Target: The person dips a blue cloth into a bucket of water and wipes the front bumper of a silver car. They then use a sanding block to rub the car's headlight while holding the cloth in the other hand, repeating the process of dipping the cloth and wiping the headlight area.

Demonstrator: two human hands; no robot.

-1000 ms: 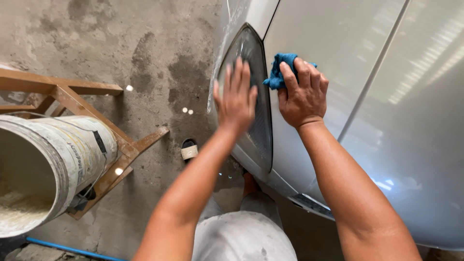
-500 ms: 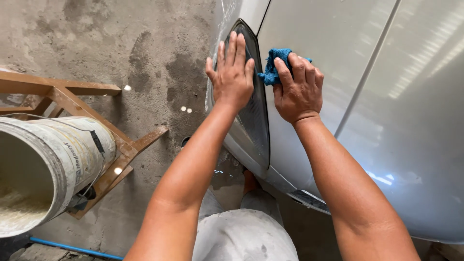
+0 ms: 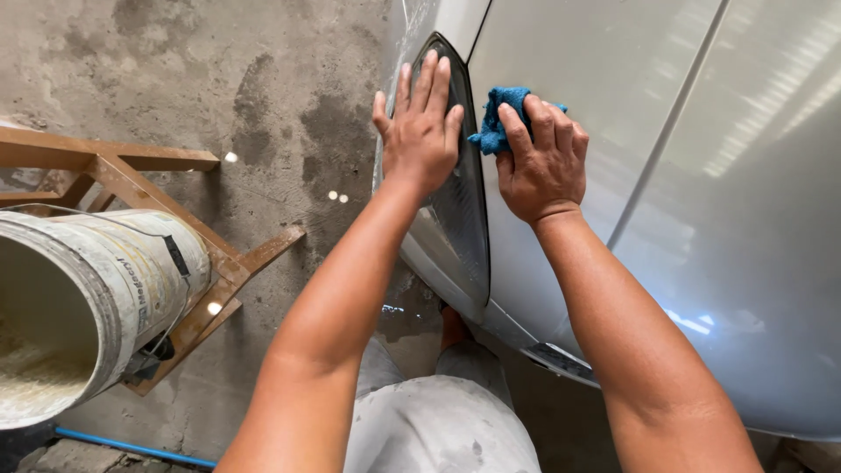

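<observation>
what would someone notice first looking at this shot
Two bare hands pressed on a silver car body fill the middle: the left hand lies flat on the dark lamp lens, and the right hand presses a blue cloth on the panel beside it. At lower left, a big stained white bucket rests on a wooden stand over a concrete floor.
</observation>
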